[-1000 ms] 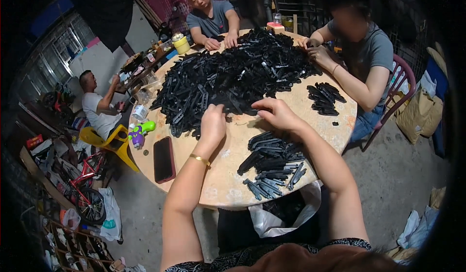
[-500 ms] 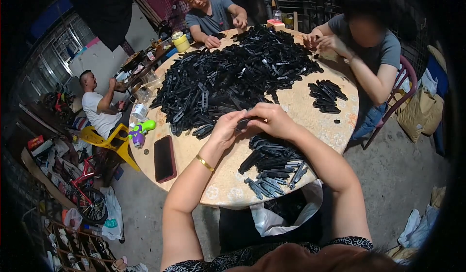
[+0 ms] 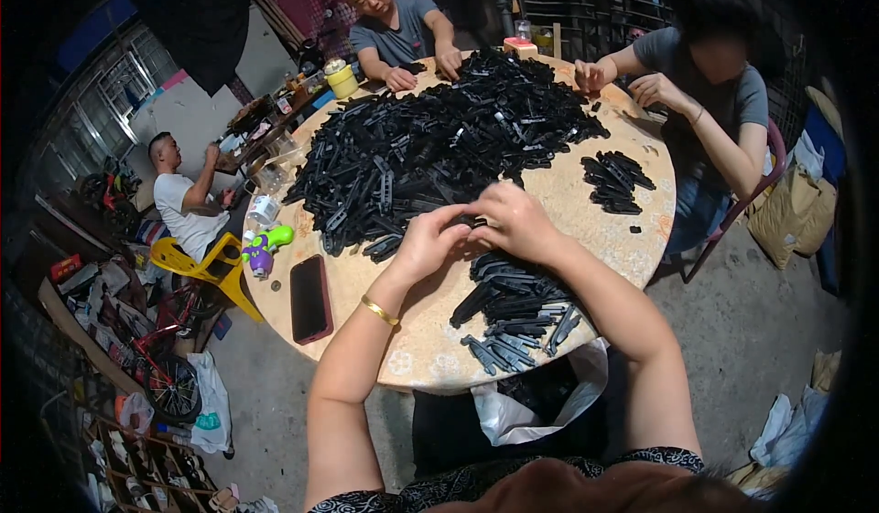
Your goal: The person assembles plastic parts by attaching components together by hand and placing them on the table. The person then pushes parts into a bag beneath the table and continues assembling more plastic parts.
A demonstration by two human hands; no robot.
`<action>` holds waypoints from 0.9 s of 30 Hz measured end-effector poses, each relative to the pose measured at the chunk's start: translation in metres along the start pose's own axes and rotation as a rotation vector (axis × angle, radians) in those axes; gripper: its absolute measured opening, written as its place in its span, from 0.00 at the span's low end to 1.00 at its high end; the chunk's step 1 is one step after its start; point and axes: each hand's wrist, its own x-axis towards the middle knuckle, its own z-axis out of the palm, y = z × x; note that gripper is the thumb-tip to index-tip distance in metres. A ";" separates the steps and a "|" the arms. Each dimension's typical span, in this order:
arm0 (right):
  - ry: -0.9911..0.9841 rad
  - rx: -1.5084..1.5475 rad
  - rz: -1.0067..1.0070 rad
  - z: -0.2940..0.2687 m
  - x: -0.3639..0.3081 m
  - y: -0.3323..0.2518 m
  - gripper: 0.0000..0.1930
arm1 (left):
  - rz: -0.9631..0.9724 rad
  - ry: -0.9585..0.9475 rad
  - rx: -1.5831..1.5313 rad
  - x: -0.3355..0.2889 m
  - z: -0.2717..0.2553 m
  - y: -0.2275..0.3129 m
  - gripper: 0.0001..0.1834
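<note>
From the head view, my left hand (image 3: 428, 238) and right hand (image 3: 515, 222) pinch a small black part (image 3: 469, 222) together, I think. A small finished stack (image 3: 515, 307) lies nearer me; the big heap (image 3: 439, 147) remains.

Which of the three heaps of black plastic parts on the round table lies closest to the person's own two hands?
The heap at the near table edge, directly below both hands, beside neither co-worker.

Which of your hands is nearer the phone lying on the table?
Left. The left hand is just up and right of the phone, apart from it; the right hand sits farther right.
</note>
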 end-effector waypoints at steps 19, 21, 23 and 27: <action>-0.296 0.221 0.285 -0.015 -0.002 0.006 0.18 | 0.435 0.098 0.511 -0.007 0.003 0.026 0.13; -0.184 0.103 0.161 -0.013 -0.001 0.003 0.13 | 0.436 0.115 0.465 -0.007 0.004 0.025 0.13; -0.176 0.070 0.133 -0.014 -0.001 0.001 0.12 | 0.456 0.125 0.489 -0.005 0.005 0.021 0.13; -0.060 -0.041 -0.054 -0.011 -0.003 0.008 0.13 | 0.594 0.161 0.580 -0.001 0.005 0.014 0.14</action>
